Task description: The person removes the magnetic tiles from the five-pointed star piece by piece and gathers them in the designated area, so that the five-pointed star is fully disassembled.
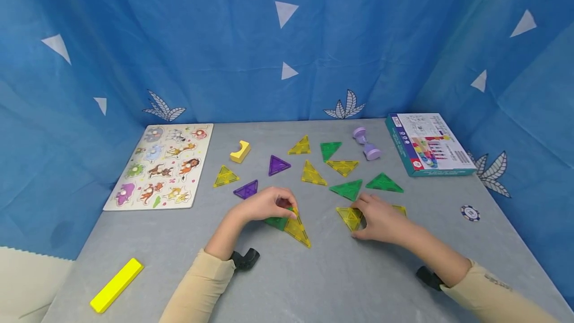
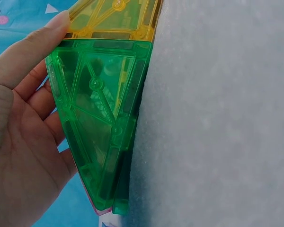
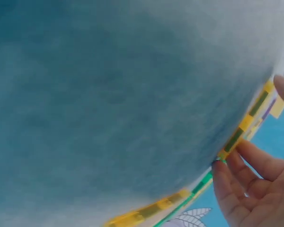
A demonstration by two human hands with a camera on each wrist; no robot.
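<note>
My left hand (image 1: 266, 205) grips a pair of translucent magnetic tiles, a green triangle (image 1: 275, 222) and a yellow triangle (image 1: 297, 232). In the left wrist view they meet edge to edge, with the thumb at the seam between the green triangle tile (image 2: 97, 104) and the yellow one (image 2: 118, 16). To the right, my right hand (image 1: 381, 218) pinches a yellow triangle tile (image 1: 349, 217) lying on the table, thumb at its near corner and fingertips at its far edge. Another yellow tile (image 1: 400, 209) is partly hidden behind that hand.
Beyond the hands lie several loose yellow, green (image 1: 347, 190) and purple (image 1: 278, 165) triangle tiles. An animal puzzle board (image 1: 204, 163) is at back left, a yellow arch block (image 1: 240, 152) nearby. A purple hourglass (image 1: 371, 151), box (image 1: 444, 148) and chip (image 1: 470, 213) stand right; a yellow bar (image 1: 116, 285) lies front left.
</note>
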